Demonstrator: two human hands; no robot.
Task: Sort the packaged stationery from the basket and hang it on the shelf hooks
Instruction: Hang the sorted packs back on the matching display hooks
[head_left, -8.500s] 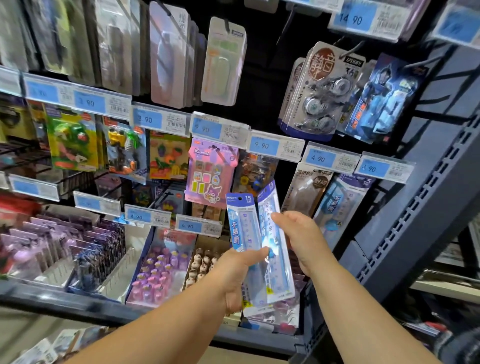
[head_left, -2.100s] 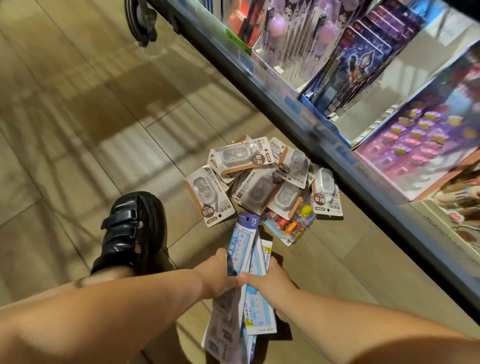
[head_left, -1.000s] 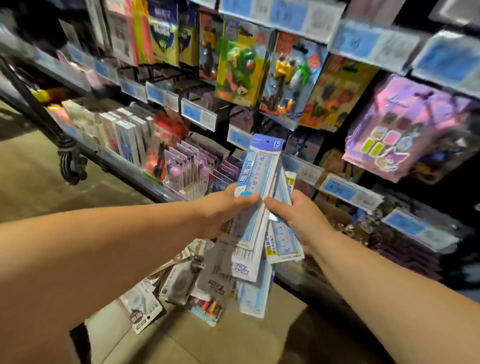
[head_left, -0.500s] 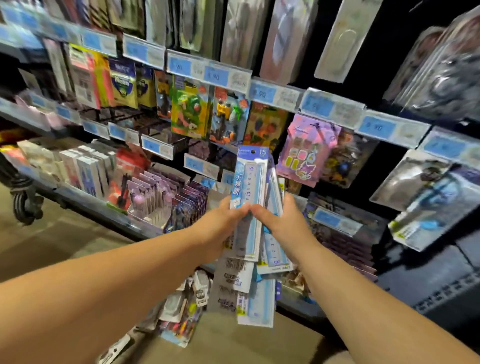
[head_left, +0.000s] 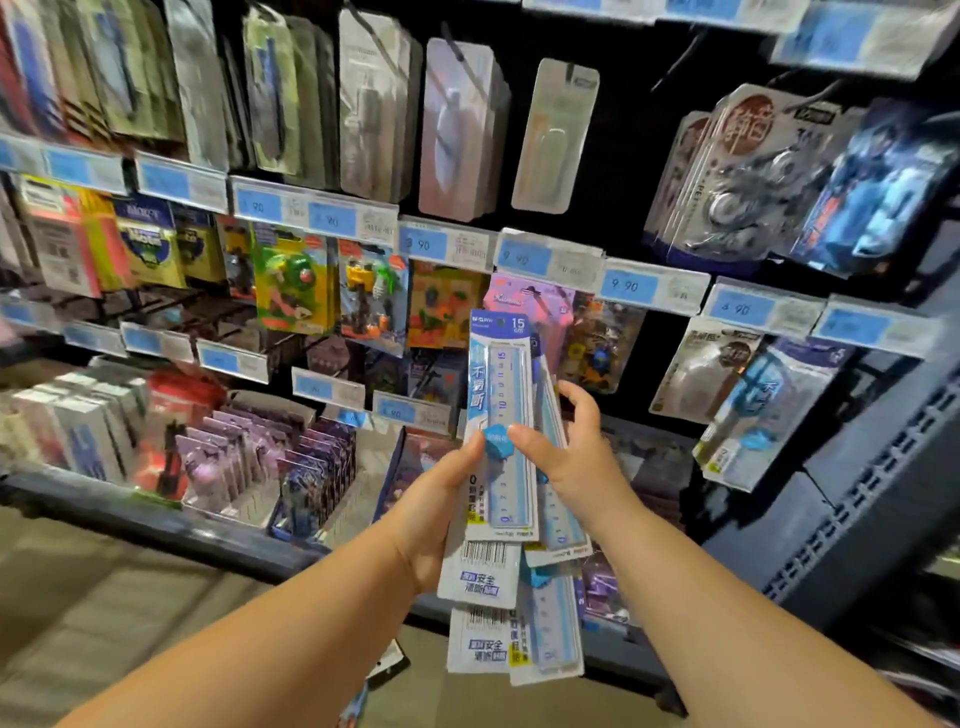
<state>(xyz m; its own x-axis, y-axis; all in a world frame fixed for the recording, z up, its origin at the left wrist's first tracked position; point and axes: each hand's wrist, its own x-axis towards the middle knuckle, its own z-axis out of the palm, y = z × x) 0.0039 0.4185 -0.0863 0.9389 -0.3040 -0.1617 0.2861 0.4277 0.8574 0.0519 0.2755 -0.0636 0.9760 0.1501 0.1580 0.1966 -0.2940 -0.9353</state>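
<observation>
Ruler packs (head_left: 501, 426) held up before the shelf (head_left: 156, 524) — both hands on them.
Head view: left hand (head_left: 441, 514) grips the fanned packs from their left side, thumb on the front one; right hand (head_left: 576, 457) pinches the front packs from the right. They stand upright, crossing the shelf's front edge near its right corner — tops just under the blue price tags (head_left: 628, 286).

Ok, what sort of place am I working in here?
Most likely a shop's stationery aisle. Blue price tags line the shelf rails, carded packs hang in rows above them, and the left hand and right hand hold packaged rulers up to the display.
</observation>
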